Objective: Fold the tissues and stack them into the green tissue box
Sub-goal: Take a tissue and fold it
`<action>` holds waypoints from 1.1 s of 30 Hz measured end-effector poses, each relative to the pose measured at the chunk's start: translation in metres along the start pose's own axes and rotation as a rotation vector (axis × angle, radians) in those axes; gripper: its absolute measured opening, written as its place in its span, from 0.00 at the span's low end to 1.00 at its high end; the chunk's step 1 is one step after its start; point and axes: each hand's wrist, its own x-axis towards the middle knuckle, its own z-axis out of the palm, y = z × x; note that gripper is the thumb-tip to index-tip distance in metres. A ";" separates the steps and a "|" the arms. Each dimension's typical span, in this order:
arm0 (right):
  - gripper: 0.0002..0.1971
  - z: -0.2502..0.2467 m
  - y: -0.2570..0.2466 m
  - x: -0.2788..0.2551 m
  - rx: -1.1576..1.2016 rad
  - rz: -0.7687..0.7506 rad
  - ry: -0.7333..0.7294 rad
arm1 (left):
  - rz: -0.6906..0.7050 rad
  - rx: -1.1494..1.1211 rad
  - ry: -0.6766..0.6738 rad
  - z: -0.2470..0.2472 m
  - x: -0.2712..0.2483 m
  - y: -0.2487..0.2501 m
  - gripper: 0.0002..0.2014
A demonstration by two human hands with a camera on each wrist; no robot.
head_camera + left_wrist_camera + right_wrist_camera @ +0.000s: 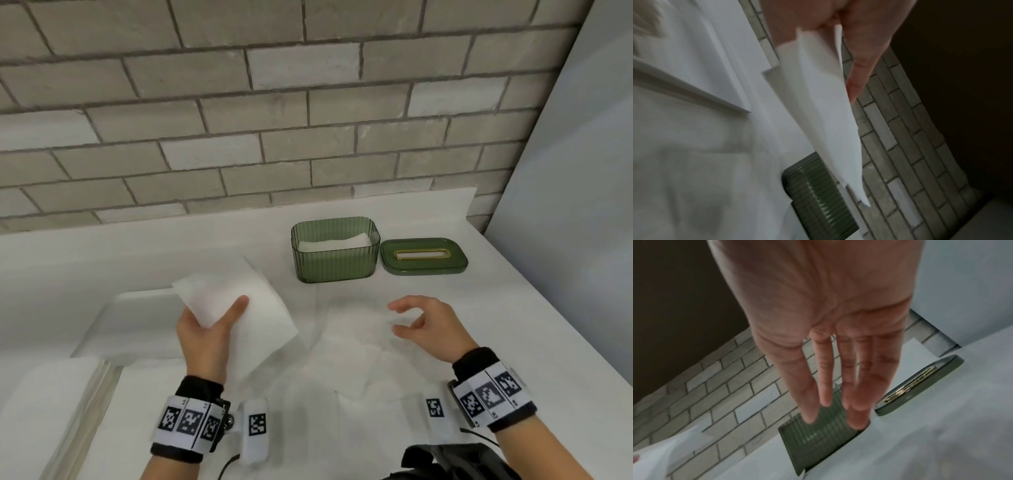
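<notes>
My left hand (209, 322) pinches a white tissue (253, 308) between thumb and fingers and holds it up above the counter, left of centre. The left wrist view shows the same tissue (818, 105) hanging from my fingers (859, 65). The green ribbed tissue box (334, 263) stands open at the back with white folded tissues inside; its ribbed wall (818, 194) also shows in both wrist views (818, 438). My right hand (411, 317) hovers above the counter in front of the box, fingers relaxed and holding nothing, with straight fingers (838, 378).
The green lid (424, 256) with a gold-rimmed slot lies flat right of the box. A white tray (137, 325) sits at the left, with a stack of white sheets (51, 404) nearer me. More tissues lie flat on the white counter (342, 359). A brick wall stands behind.
</notes>
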 end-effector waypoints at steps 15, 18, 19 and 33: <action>0.24 0.036 -0.028 0.027 -0.846 -0.079 -0.398 | 0.183 0.271 -0.327 0.009 -0.018 -0.017 0.44; 0.13 0.041 -0.029 0.025 -0.864 -0.102 -0.378 | 0.118 0.298 -0.334 0.008 -0.020 -0.022 0.23; 0.11 0.039 -0.030 0.024 -0.846 -0.101 -0.364 | 0.104 0.298 -0.341 0.009 -0.022 -0.021 0.19; 0.06 -0.071 -0.146 -0.015 0.608 -0.547 -0.207 | -0.343 -0.246 -0.445 0.055 -0.014 -0.001 0.23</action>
